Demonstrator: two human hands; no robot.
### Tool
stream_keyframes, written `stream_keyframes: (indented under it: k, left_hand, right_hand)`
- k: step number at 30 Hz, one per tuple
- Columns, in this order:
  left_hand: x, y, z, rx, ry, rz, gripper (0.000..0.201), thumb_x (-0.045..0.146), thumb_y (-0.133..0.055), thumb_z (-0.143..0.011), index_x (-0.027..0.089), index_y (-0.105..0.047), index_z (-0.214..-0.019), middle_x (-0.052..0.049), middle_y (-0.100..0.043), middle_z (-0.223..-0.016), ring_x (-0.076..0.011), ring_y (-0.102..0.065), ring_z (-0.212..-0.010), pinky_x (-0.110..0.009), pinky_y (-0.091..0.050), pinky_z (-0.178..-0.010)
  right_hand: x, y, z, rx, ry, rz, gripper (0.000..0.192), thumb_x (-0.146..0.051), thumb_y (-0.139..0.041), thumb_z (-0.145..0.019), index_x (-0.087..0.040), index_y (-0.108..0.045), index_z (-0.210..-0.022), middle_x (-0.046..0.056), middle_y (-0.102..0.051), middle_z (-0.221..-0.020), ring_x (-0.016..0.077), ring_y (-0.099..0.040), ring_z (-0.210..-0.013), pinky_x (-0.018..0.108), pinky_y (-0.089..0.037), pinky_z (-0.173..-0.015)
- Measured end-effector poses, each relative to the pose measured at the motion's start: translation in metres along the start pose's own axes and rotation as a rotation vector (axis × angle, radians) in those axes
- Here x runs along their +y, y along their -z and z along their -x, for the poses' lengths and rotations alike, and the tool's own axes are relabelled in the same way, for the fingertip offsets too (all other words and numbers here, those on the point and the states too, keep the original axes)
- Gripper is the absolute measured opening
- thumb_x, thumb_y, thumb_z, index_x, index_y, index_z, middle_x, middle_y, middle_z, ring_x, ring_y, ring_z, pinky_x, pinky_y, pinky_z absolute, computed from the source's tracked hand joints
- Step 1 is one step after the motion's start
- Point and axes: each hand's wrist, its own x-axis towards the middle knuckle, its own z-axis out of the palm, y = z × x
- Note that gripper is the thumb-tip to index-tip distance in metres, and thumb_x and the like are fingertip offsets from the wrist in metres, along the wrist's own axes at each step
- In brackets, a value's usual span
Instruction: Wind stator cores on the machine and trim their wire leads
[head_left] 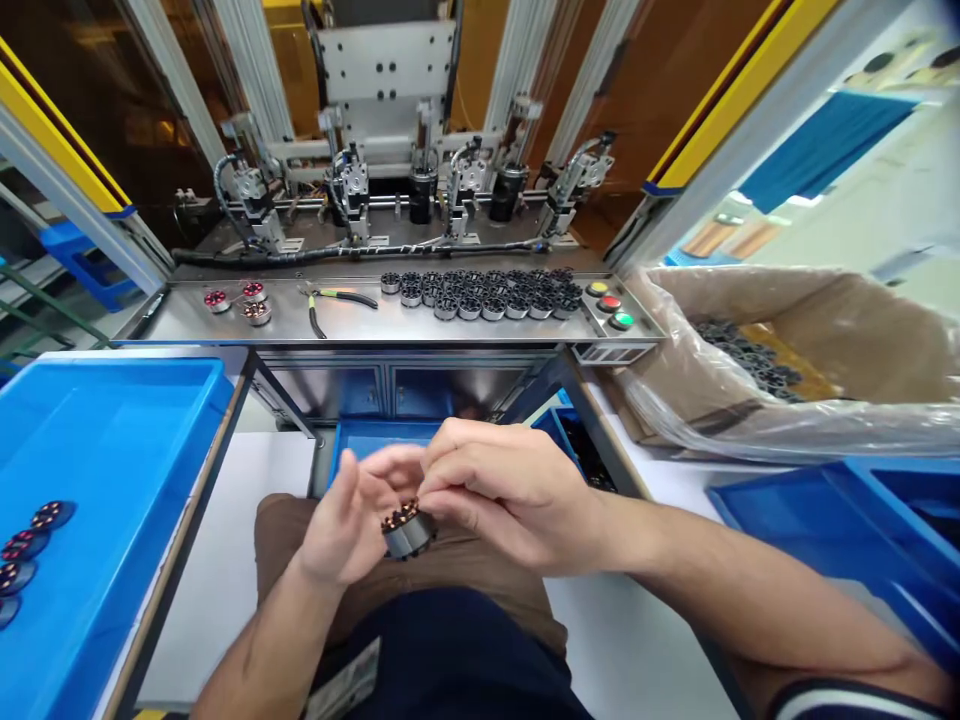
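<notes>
A small wound motor stator (406, 527) is being held low in the centre of the frame, over the lap. It is being cradled by the left hand (352, 520) while the right hand (499, 490) is pinching its copper-wound top. Inspection or fitting seems under way; steady fingertip control is being called for. Both wrists are being bent inward.

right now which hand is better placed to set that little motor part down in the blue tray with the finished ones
Left. The left hand cradles the motor part from below and is nearer the blue tray on the person's left. The right hand only pinches its top and would have to cross over.
</notes>
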Motion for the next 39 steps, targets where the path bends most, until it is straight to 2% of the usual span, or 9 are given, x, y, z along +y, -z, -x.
stream_keyframes:
  k: [2, 4, 7, 10, 16, 23, 27, 33, 39]
  left_hand:
    - [-0.002, 0.002, 0.0, -0.086, 0.201, -0.015, 0.055, 0.063, -0.05, -0.091, 0.012, -0.071, -0.088, -0.012, -0.076, -0.079, -0.0283, -0.075, -0.078, -0.032, -0.058, -0.061]
    - [-0.003, 0.003, 0.003, -0.166, 0.23, -0.028, 0.054, 0.059, -0.046, -0.095, 0.012, -0.07, -0.084, -0.01, -0.074, -0.066, -0.0238, -0.073, -0.062, -0.028, -0.055, -0.053]
    - [-0.002, 0.001, 0.008, -0.144, 0.07, -0.133, 0.045, 0.05, -0.046, -0.098, 0.012, -0.071, -0.098, -0.01, -0.075, -0.075, -0.0195, -0.073, -0.064, -0.026, -0.056, -0.057]
    - [0.0, -0.003, 0.008, -0.004, -0.151, -0.274, 0.028, 0.038, -0.059, -0.095, 0.019, -0.068, -0.114, -0.007, -0.074, -0.092, -0.0158, -0.073, -0.074, -0.023, -0.058, -0.065]
    - [-0.007, -0.002, 0.004, 0.15, -0.485, -0.419, 0.04, 0.019, -0.084, -0.074, 0.027, -0.069, -0.111, -0.001, -0.068, -0.11, -0.0163, -0.071, -0.095, -0.028, -0.059, -0.086]
    - [-0.012, 0.008, 0.001, 0.121, -0.459, -0.5, 0.032, 0.025, -0.08, -0.079, 0.024, -0.073, -0.111, -0.008, -0.07, -0.12, -0.0226, -0.065, -0.116, -0.03, -0.054, -0.099]
    - [-0.011, 0.013, -0.002, 0.136, -0.528, -0.497, 0.027, 0.02, -0.079, -0.081, 0.026, -0.074, -0.107, -0.006, -0.073, -0.117, -0.0194, -0.067, -0.114, -0.028, -0.054, -0.099]
    - [-0.006, 0.021, -0.005, 0.187, -0.575, -0.491, 0.028, 0.022, -0.081, -0.078, 0.028, -0.076, -0.105, -0.005, -0.074, -0.118, -0.0212, -0.067, -0.116, -0.029, -0.056, -0.095]
    - [-0.001, 0.022, -0.003, 0.156, -0.551, -0.544, 0.029, 0.023, -0.082, -0.077, 0.028, -0.076, -0.105, -0.008, -0.073, -0.118, -0.0243, -0.069, -0.113, -0.031, -0.059, -0.089]
  right_hand:
    - [0.0, 0.001, 0.0, -0.021, 0.009, -0.003, 0.012, -0.015, -0.058, -0.096, -0.012, -0.065, -0.087, 0.007, -0.065, -0.076, 0.0114, -0.061, -0.07, 0.02, -0.052, -0.063]
    - [0.001, 0.003, 0.001, -0.031, 0.007, 0.005, 0.014, -0.017, -0.058, -0.097, -0.012, -0.064, -0.086, 0.007, -0.065, -0.077, 0.0113, -0.061, -0.07, 0.02, -0.052, -0.062]
    - [0.003, 0.004, 0.004, 0.007, -0.025, 0.046, 0.014, -0.017, -0.059, -0.097, -0.013, -0.064, -0.084, 0.006, -0.065, -0.076, 0.0116, -0.061, -0.07, 0.021, -0.052, -0.063]
    - [0.005, 0.004, 0.006, 0.071, -0.089, 0.087, 0.015, -0.014, -0.059, -0.095, -0.013, -0.064, -0.081, 0.005, -0.064, -0.072, 0.0121, -0.06, -0.069, 0.023, -0.051, -0.064]
    - [0.008, 0.002, 0.008, 0.131, -0.12, 0.116, 0.015, -0.013, -0.06, -0.094, -0.014, -0.064, -0.08, 0.005, -0.066, -0.073, 0.0112, -0.06, -0.069, 0.021, -0.05, -0.063]
    - [0.01, -0.005, 0.007, 0.2, -0.069, 0.03, 0.01, -0.01, -0.061, -0.092, -0.014, -0.066, -0.085, 0.005, -0.068, -0.075, 0.0119, -0.062, -0.07, 0.023, -0.052, -0.064]
    - [0.001, -0.017, 0.01, 0.335, -0.245, -0.004, 0.014, -0.012, -0.063, -0.091, -0.015, -0.067, -0.078, 0.003, -0.066, -0.071, 0.0117, -0.06, -0.066, 0.024, -0.05, -0.062]
    - [-0.002, -0.049, 0.029, 0.31, -0.832, -0.746, 0.029, -0.036, -0.073, -0.085, -0.016, -0.064, -0.067, -0.001, -0.061, -0.06, 0.0086, -0.055, -0.052, 0.022, -0.046, -0.053]
    - [0.015, -0.065, 0.043, 0.339, -0.936, -1.228, 0.042, -0.053, -0.079, -0.075, -0.013, -0.069, -0.073, 0.002, -0.066, -0.064, 0.0116, -0.062, -0.056, 0.021, -0.049, -0.052]
